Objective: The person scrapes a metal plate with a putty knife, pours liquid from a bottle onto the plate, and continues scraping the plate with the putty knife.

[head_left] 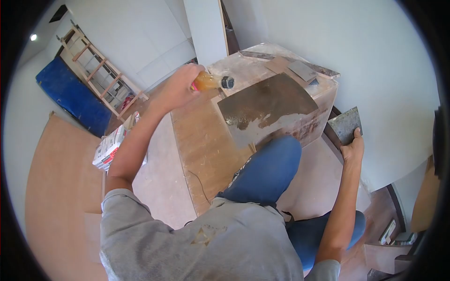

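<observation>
While a blue tarp [70, 96] and a wooden ladder [101, 75] lean at the far wall on the left, a printed sack [110, 146] lies on the floor beside the person's left arm. Further right, the left hand [176, 89] wraps its fingers closed around an amber bottle [211, 82], tipped sideways above a dark, wet-looking sheet [267, 100] lying on a worn wooden box [309, 124]. At the far right, the right hand [352, 149] pinches a flat metal trowel blade [344, 124] against the white wall [389, 70].

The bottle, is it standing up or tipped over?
Tipped. The left hand holds the bottle on its side, dark cap end pointing at the wet board.
</observation>
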`<state>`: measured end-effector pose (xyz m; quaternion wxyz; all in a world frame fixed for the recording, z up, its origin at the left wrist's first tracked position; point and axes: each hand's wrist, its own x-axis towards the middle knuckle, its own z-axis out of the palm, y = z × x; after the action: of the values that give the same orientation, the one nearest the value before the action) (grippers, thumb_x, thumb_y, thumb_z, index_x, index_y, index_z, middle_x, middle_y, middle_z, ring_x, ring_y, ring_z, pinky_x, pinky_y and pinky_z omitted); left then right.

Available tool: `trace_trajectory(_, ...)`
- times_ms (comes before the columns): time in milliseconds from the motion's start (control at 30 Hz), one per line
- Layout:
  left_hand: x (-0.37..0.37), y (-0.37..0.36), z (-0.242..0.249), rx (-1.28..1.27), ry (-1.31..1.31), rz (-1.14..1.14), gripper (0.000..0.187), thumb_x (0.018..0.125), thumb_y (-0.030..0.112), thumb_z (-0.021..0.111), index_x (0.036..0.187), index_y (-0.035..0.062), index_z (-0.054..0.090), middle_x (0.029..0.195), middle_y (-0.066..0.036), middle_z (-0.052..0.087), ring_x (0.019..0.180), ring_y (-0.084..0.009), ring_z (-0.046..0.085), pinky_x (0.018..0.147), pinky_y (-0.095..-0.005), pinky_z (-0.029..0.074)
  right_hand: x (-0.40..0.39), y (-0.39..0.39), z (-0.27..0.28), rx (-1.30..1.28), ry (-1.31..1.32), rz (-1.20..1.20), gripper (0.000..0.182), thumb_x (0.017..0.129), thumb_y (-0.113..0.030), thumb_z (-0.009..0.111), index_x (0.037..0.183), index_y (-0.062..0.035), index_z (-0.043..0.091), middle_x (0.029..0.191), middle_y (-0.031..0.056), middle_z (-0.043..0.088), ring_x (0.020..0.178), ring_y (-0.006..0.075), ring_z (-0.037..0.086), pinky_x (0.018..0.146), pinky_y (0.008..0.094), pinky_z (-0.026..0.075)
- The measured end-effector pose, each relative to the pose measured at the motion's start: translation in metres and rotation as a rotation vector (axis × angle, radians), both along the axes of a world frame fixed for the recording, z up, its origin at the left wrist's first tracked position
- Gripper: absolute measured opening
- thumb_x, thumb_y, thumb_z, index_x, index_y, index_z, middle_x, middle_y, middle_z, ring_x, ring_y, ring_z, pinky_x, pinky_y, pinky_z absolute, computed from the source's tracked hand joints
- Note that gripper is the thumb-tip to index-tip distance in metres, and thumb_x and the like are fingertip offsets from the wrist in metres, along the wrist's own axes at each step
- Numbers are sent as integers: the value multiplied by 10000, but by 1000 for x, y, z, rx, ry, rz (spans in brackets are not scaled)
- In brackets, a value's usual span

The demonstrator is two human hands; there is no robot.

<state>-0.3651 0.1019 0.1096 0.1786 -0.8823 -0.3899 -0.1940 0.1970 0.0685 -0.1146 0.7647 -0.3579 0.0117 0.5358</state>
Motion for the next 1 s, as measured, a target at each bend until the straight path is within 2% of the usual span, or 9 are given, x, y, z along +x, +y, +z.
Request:
trace_trajectory(167, 6, 22, 26, 30, 269, 72, 707, 748, 76, 890, 1390, 88, 596, 1218, -149, 634, 1180, -398, 642, 981, -505, 537, 9, 4, -17, -29, -28, -4, 420, 1227, -300, 526, 1563, -54, 581, 1577, 93, 642, 1390, 297, 659, 1218, 576, 493)
trace_trajectory(233, 11, 36, 36, 159, 500, -18, 691, 778, 86, 865, 1408, 101, 582, 1186, -140, 625, 1156, -372, 654, 978, -500, 537, 6, 6, -16, -78, -45, -21, 420, 1225, -304, 530, 1561, -57, 582, 1575, 92, 644, 1378, 295, 665, 1213, 572, 494)
trace_trajectory(300, 26, 45, 43, 164, 551, -58, 663, 805, 91, 836, 1410, 101, 567, 1165, -119, 634, 1125, -359, 658, 972, -489, 540, 1, 6, -7, -84, -66, -38, 420, 1222, -305, 541, 1561, -61, 584, 1566, 92, 650, 1350, 288, 679, 1204, 563, 492)
trace_trajectory(467, 47, 75, 41, 180, 869, -39, 587, 803, 118, 864, 1305, 91, 562, 1124, -105, 659, 1105, -352, 658, 971, -484, 536, -2, 15, -3, 4, -22, -7, 419, 1218, -273, 549, 1559, -31, 577, 1548, 105, 657, 1353, 291, 676, 1215, 544, 495)
trace_trajectory(533, 55, 78, 38, 135, 898, -22, 569, 810, 126, 873, 1284, 95, 560, 1127, -109, 661, 1110, -351, 662, 970, -484, 535, 0, 20, -8, -3, -28, -1, 419, 1217, -260, 551, 1557, -16, 575, 1543, 112, 658, 1361, 293, 672, 1225, 532, 497)
trace_trajectory(600, 61, 80, 35, 94, 926, -4, 552, 817, 134, 882, 1263, 99, 558, 1130, -114, 664, 1115, -350, 666, 970, -483, 534, 4, 30, -23, 131, -91, 53, 433, 1226, -306, 521, 1578, -54, 539, 1602, 129, 593, 1431, 339, 623, 1233, 656, 490)
trace_trajectory(667, 61, 80, 30, 81, 876, -21, 422, 881, 95, 811, 1233, 116, 580, 1059, -100, 682, 1065, -331, 699, 927, -470, 551, 0, 27, -16, 143, -102, 60, 443, 1229, -308, 511, 1587, -47, 529, 1600, 131, 596, 1434, 341, 622, 1242, 648, 486)
trace_trajectory(867, 61, 83, 20, -24, 903, 31, 545, 833, 178, 904, 1247, 87, 562, 1101, -142, 678, 1105, -373, 689, 974, -492, 544, 1, 22, -2, 133, -130, 69, 462, 1238, -311, 475, 1609, -37, 503, 1596, 137, 605, 1435, 346, 625, 1254, 655, 476)
trace_trajectory(1000, 66, 81, 21, -34, 900, 34, 534, 842, 185, 901, 1247, 80, 569, 1098, -147, 690, 1097, -376, 698, 971, -494, 553, 1, 26, -9, 144, -131, 47, 459, 1239, -301, 474, 1607, -27, 502, 1585, 148, 613, 1427, 342, 633, 1242, 651, 492)
